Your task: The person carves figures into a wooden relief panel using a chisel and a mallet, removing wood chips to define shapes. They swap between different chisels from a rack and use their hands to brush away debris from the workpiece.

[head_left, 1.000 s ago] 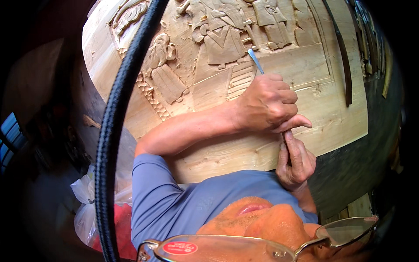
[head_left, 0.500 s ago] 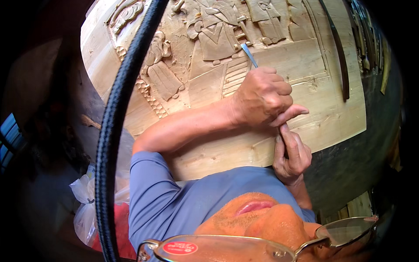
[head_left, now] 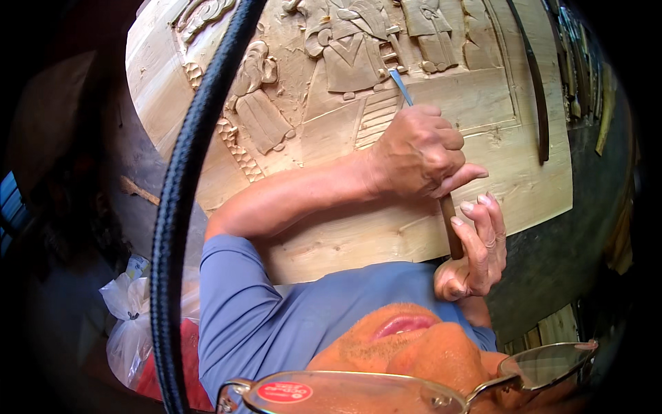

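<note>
My left hand (head_left: 422, 153) is wrapped round a carving chisel (head_left: 451, 226), its thumb sticking out to the right. The narrow metal blade points up and slightly left, its tip touching the carved relief beside a robed figure's hem. Below my fist the brown wooden handle slants down toward my right hand (head_left: 479, 248). That hand has its fingers stretched and apart, its palm side next to the handle's butt; whether it touches the handle I cannot tell. Under both arms lies a pale wooden panel (head_left: 331, 245) carved with several robed figures, a row of steps and leafy shapes.
A long thin dark bar (head_left: 534, 83) lies on the panel's right part. Several carving tools (head_left: 576, 69) stand or lie in a row beyond the right edge. A black braided cord (head_left: 181, 179) crosses the view at left. A clear plastic bag (head_left: 129, 331) sits lower left.
My right hand has opened its fingers from round the handle and shifted slightly down and right. My left hand keeps its grip on the chisel. The panel appears slightly shifted in view.
</note>
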Motion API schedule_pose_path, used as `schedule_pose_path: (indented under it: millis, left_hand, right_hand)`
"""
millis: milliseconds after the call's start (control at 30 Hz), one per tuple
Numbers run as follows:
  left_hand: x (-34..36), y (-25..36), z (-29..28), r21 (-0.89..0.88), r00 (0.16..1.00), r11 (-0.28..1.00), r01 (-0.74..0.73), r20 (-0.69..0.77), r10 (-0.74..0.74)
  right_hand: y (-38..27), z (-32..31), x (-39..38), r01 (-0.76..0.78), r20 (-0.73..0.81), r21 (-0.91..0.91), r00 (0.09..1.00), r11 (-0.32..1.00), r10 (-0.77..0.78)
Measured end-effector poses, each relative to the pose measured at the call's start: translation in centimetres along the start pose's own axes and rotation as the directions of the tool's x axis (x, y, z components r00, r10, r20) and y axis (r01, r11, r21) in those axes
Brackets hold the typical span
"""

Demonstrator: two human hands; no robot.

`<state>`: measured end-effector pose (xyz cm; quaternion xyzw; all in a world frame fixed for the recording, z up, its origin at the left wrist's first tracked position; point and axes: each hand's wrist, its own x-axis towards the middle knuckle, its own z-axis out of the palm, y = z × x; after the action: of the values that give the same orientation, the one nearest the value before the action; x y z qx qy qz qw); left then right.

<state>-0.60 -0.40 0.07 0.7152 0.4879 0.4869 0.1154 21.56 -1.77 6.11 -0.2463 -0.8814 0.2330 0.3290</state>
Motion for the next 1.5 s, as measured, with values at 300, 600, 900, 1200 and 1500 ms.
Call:
schedule_pose_path:
  millis: [300, 600, 900, 1200, 1500]
  left_hand:
    - [-0.1, 0.1, 0.0, 0.014, 0.999, 0.999, 0.030, 0.042, -0.030]
    - [0.2, 0.0, 0.0, 0.013, 0.999, 1.000, 0.029, 0.039, -0.029]
    - [0.4, 0.3, 0.1, -0.007, 1.000, 1.000, 0.017, 0.024, -0.017]
    - [0.2, -0.1, -0.2, 0.072, 0.978, 0.983, -0.168, -0.117, 0.176]
    - [-0.1, 1.7, -0.3, 0.193, 0.968, 0.949, -0.250, 0.036, 0.248]
  right_hand:
    - [-0.3, -0.3, 0.2, 0.003, 0.059, -0.019, 0.998, 1.000, -0.002]
    - [-0.3, 0.2, 0.9, -0.021, 0.129, 0.001, 0.991, 1.000, 0.020]
    - [-0.1, 0.0, 1.6, -0.020, 0.139, 0.038, 0.990, 0.999, 0.015]
    - [-0.1, -0.6, -0.1, 0.016, 0.123, -0.117, 0.992, 0.993, -0.002]
    - [1.2, -1.0, -1.0, -0.053, 0.189, -0.171, 0.978, 0.984, 0.085]
